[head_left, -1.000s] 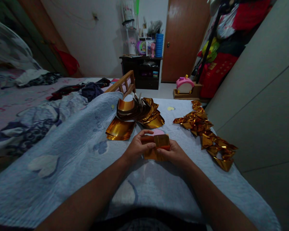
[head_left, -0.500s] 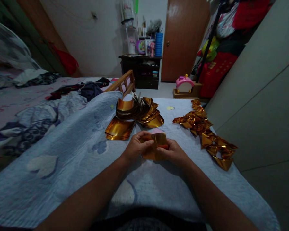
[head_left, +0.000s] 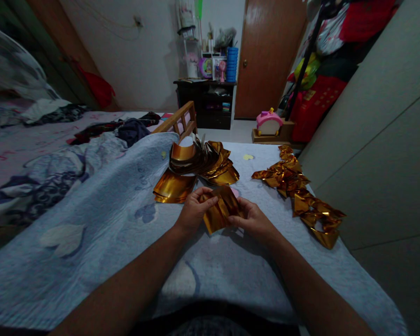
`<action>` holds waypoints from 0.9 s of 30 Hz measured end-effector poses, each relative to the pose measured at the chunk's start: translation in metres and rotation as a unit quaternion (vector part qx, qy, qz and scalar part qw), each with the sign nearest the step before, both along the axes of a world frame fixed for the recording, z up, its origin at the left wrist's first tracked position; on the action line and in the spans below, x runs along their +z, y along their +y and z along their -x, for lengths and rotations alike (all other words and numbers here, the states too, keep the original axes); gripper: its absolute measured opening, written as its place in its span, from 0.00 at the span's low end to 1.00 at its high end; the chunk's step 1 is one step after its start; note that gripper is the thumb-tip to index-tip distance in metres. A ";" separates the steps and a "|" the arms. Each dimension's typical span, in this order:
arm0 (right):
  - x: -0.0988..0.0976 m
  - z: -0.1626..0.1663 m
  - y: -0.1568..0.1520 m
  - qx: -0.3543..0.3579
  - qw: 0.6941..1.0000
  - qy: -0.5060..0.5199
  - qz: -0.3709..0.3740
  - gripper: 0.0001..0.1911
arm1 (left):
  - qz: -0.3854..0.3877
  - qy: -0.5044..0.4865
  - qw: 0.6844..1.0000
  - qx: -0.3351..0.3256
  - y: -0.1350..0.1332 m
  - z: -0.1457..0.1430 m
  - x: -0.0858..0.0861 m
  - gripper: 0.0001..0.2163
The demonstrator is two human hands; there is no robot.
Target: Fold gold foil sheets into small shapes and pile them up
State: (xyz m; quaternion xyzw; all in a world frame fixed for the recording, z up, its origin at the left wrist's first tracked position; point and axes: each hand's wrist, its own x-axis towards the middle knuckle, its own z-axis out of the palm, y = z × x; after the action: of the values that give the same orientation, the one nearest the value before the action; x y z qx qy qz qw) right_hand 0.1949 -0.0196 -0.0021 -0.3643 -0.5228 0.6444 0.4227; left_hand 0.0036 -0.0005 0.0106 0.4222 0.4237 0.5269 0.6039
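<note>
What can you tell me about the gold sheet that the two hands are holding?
The gold sheet is a shiny, metallic-looking paper or foil, gold with an orange sheen. It is partly folded, with creases running across it, and its lower corner points down toward the blue blanket. It is tilted and held low over the blanket in front of the person. The left hand pinches its left edge and the right hand its right edge.
</note>
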 end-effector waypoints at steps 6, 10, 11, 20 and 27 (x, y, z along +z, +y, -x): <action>0.000 -0.001 0.000 -0.032 0.999 -0.021 0.007 0.12 | 0.005 -0.016 1.000 -0.003 0.001 -0.001 0.002 0.16; 0.006 -0.005 0.000 -0.095 0.995 -0.032 -0.015 0.08 | 0.013 -0.010 0.999 -0.029 0.003 0.001 0.000 0.15; 0.007 -0.006 0.000 -0.115 0.993 -0.030 -0.022 0.08 | 0.019 -0.006 0.999 -0.042 0.003 0.002 0.000 0.15; 0.008 -0.005 0.002 -0.154 0.985 0.074 0.002 0.21 | 0.058 -0.039 0.992 -0.103 0.002 -0.001 -0.002 0.16; 0.009 -0.005 0.000 -0.141 0.988 0.056 0.019 0.17 | 0.054 -0.019 0.992 -0.115 0.002 -0.002 -0.004 0.16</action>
State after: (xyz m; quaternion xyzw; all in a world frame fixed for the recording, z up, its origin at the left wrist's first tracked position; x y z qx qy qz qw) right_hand 0.2000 -0.0195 0.0072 -0.4058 -0.4294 0.6072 0.5313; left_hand 0.0056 0.0011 0.0066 0.4252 0.3883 0.4380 0.6904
